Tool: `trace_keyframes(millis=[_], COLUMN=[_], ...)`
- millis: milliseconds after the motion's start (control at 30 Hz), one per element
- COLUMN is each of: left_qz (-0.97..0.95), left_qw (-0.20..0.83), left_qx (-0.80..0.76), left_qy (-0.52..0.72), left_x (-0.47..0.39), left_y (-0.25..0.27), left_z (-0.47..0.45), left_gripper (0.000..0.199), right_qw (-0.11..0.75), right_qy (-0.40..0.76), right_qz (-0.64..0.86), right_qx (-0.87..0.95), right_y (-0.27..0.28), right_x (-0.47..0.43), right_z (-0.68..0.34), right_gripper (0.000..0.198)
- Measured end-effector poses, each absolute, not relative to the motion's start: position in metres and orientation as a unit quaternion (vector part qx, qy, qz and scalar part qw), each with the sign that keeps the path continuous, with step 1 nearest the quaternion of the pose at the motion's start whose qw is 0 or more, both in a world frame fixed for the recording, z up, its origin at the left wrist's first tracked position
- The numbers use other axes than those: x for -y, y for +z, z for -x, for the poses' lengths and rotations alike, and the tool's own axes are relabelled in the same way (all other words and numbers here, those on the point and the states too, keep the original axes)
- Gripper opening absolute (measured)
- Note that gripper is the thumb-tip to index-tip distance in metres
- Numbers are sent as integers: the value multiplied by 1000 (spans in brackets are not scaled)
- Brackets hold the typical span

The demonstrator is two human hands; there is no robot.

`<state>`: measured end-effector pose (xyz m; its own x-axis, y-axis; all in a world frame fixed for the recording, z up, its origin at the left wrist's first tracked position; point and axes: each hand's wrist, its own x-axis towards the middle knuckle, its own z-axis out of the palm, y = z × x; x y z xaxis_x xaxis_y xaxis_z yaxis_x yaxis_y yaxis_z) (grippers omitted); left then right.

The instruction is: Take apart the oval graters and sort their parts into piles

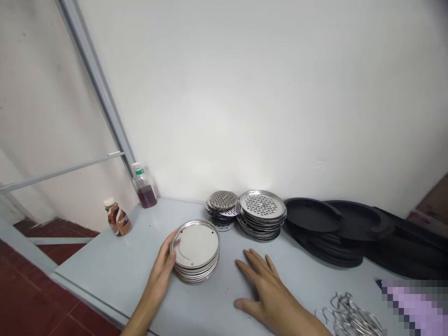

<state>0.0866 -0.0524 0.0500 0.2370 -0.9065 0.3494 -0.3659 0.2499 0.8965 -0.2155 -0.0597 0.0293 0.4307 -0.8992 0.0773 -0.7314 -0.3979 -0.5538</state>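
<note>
A neat stack of round, shallow metal plates (196,245) with raised rims stands on the table. The top plate is smooth, with small holes near its edge. My left hand (165,256) grips the stack's left side, thumb on the near side and fingers behind, partly hidden. My right hand (261,284) is open, fingers spread and empty, over the table to the right of the stack. Behind it stands a stack of round metal grater plates (262,207), with rough raised teeth on top. A smaller pile of grater discs (223,200) sits to its left.
Black round trays (311,217) lie piled along the wall at the right. Bent metal wire pieces (353,317) lie in a heap at the front right. A brown-labelled bottle (118,218) and a bottle of dark red liquid (145,189) stand at the table's left (94,261).
</note>
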Motion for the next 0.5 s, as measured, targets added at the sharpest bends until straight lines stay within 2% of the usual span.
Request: trace_keyframes(millis=[67, 200, 500], left_qz=[-539, -534, -584], left_qw=[531, 493, 463], left_qx=[576, 603, 631], left_qy=[-309, -329, -215], left_x=[56, 56, 60], left_y=[37, 24, 25], left_z=[-89, -84, -76], left_gripper=[62, 84, 77], right_qw=[225, 196, 165], right_qy=[-156, -178, -164], right_qz=[831, 847, 853], right_qx=[-485, -462, -467], right_y=[29, 23, 26], right_x=[55, 51, 37], right_z=[212, 210, 234], right_gripper=[87, 83, 86])
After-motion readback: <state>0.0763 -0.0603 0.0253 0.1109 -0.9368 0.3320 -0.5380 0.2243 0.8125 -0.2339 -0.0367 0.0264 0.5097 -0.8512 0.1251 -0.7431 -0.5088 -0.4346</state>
